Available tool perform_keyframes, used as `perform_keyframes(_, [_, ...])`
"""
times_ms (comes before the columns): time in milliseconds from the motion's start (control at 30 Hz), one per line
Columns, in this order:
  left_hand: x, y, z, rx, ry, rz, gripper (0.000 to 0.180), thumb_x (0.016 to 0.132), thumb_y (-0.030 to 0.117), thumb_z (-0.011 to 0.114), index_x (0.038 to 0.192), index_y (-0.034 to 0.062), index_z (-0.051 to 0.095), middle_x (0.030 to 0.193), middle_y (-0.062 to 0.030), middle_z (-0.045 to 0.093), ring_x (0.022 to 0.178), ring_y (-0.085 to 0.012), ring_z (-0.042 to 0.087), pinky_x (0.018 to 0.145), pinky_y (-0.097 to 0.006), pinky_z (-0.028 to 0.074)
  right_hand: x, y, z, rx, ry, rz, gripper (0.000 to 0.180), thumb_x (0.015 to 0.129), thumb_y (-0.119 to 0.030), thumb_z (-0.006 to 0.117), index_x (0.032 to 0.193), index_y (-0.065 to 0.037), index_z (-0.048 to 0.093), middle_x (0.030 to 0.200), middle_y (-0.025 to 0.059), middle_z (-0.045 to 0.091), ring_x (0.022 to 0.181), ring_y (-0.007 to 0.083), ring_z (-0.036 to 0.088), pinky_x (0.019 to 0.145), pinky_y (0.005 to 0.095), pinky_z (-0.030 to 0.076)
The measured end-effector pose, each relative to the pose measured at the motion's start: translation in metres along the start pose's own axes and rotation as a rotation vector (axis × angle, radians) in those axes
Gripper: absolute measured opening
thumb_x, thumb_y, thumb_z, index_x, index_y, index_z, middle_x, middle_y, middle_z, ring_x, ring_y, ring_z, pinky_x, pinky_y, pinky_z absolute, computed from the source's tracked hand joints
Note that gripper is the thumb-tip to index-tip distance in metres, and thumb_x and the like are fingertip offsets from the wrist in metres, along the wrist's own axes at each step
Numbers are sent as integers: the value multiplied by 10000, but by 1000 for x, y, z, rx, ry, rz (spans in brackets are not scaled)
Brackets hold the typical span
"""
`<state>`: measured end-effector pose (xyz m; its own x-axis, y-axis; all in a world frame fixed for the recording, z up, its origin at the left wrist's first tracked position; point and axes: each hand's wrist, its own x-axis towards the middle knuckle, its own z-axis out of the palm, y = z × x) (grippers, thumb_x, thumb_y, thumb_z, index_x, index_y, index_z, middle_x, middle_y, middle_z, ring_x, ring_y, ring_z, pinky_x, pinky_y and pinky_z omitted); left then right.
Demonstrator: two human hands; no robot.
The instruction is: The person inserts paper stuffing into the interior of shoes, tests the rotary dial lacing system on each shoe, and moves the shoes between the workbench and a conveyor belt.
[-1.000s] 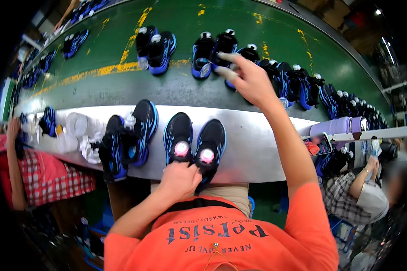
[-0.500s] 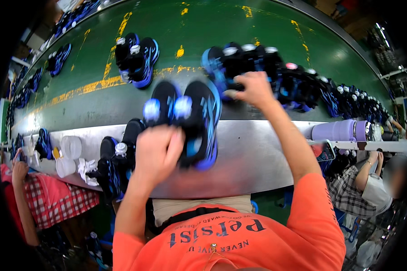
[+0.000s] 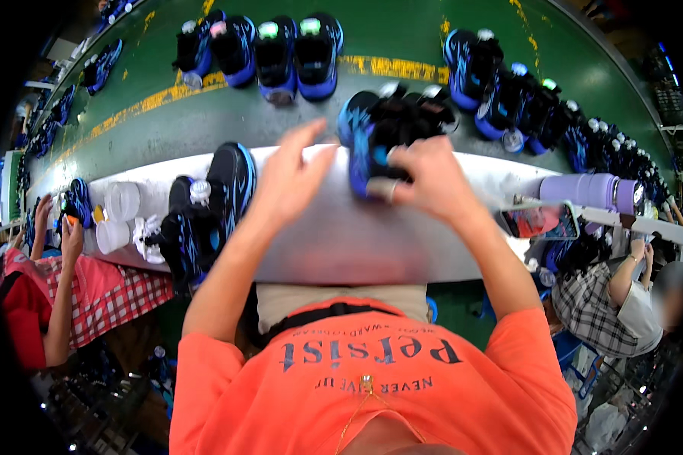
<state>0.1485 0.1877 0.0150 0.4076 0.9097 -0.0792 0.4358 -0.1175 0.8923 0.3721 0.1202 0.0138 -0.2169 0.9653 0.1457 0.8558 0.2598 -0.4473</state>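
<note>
My right hand (image 3: 432, 174) grips a pair of black running shoes (image 3: 363, 152) with blue and purple soles, over the near edge of the green surface. Its thumb and fingers close at the heel end of the shoes. Just left of that pair, my left hand (image 3: 300, 171) holds nothing; its fingers are apart and slightly blurred. Beyond it, a black-and-blue pair (image 3: 296, 61) stands upright on the green surface, with round pale pieces on top. To the left of my left forearm, another dark pair (image 3: 231, 182) rests on the metal ledge.
More shoes (image 3: 493, 91) run in a line along the green conveyor-like surface (image 3: 402, 45) to the right. On the metal ledge (image 3: 303, 250) are clear plastic cups (image 3: 121, 201), a purple bottle (image 3: 580, 189) and a phone (image 3: 540, 221). People sit at both sides.
The pair that was in my left hand now stands on the green surface, beside the other pair there. My right hand has taken hold of a pair and drawn it closer.
</note>
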Motion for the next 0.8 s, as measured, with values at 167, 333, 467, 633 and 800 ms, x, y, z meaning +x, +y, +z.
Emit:
perform_keyframes(167, [-107, -28, 32, 115, 93, -28, 516, 806, 71, 480, 1311, -19, 433, 1300, -236, 470, 1201, -386, 462, 1046, -396, 338, -65, -99, 37, 168, -203, -169, 357, 618, -226, 748, 898, -75, 587, 778, 101, 510, 785, 299, 515, 820, 405, 392])
perform_keyframes(333, [-73, -22, -23, 499, 70, 120, 310, 833, 57, 515, 1130, 29, 600, 996, -209, 625, 881, -396, 597, 801, -415, 475, -71, -108, 26, 450, -167, -258, 273, 728, -121, 686, 971, -57, 582, 891, 90, 529, 853, 297, 533, 818, 397, 423])
perform_keyframes(467, [-109, 23, -19, 368, 236, 289, 126, 849, 13, 584, 956, 3, 650, 896, -123, 652, 764, -235, 629, 684, -316, 493, -74, -77, -32, 724, -77, -125, 333, 749, -69, 661, 1081, -83, 686, 984, 68, 701, 881, 192, 619, 779, 341, 494])
perform_keyframes(633, [-102, 1, 31, 428, 32, 252, 146, 829, 93, 608, 949, 11, 623, 880, -146, 633, 801, -342, 607, 699, -398, 489, -57, -16, -6, 460, -145, -13, 560, 669, -141, 759, 1210, -118, 618, 863, 3, 528, 662, 178, 448, 666, 282, 429])
perform_keyframes(800, [-98, -5, 53, 268, 99, 194, 135, 813, 79, 602, 925, 4, 622, 850, -157, 623, 773, -350, 600, 694, -415, 483, -33, -13, 9, 642, -343, 31, 523, 653, -24, 663, 1162, -105, 572, 815, 73, 522, 685, 251, 527, 644, 322, 466])
